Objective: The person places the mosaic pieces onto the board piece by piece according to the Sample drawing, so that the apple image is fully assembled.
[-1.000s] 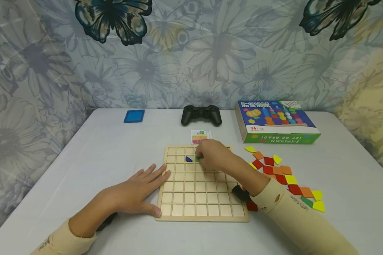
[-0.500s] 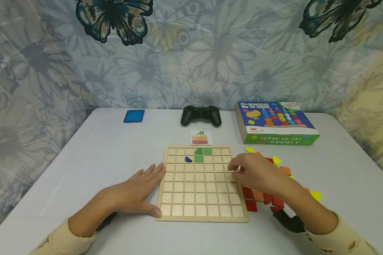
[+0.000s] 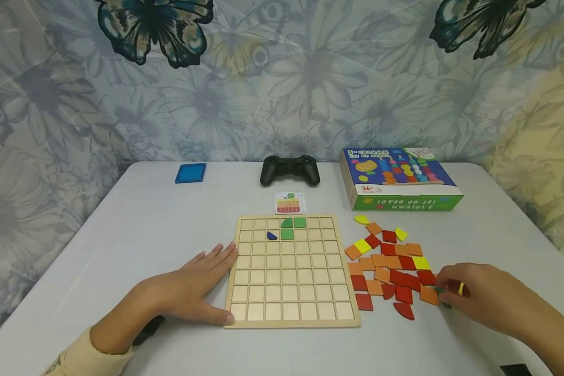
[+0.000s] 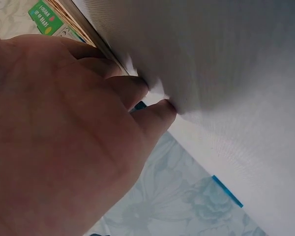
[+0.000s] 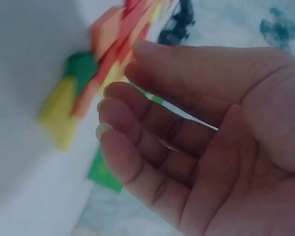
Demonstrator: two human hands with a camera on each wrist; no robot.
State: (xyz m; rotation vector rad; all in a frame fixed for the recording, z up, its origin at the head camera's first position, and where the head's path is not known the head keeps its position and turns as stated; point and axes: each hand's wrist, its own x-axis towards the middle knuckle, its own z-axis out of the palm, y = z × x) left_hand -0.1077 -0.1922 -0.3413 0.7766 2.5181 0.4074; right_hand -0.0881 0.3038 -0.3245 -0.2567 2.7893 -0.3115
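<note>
My left hand [image 3: 195, 290] rests with spread, straight fingers along the left edge of the wooden grid board [image 3: 291, 322]. In the left wrist view, that hand [image 4: 78, 128] has its fingertips down at the white tabletop. Green pieces, a quarter-round one [image 3: 287, 223] and two squares, sit in the board's upper cells, and a small dark-blue piece [image 3: 272, 236] lies to their left. My right hand [image 3: 479, 297] hovers at the right end of the loose pieces, fingers loosely bent. In the right wrist view, a green piece [image 5: 81, 69] and a yellow piece [image 5: 59, 110] lie beyond its separated thumb and fingers.
Several red, orange and yellow pieces [image 3: 402, 295] are scattered right of the board. Behind it lies a small pattern card [image 3: 290, 202]. Farther back are a game controller [image 3: 290, 170], a bead-set box [image 3: 401, 180] and a blue square tray [image 3: 190, 173].
My right hand has left the green pieces in the board's upper cells and moved right and nearer, to the far end of the loose pieces. My left hand has stayed at the board's edge.
</note>
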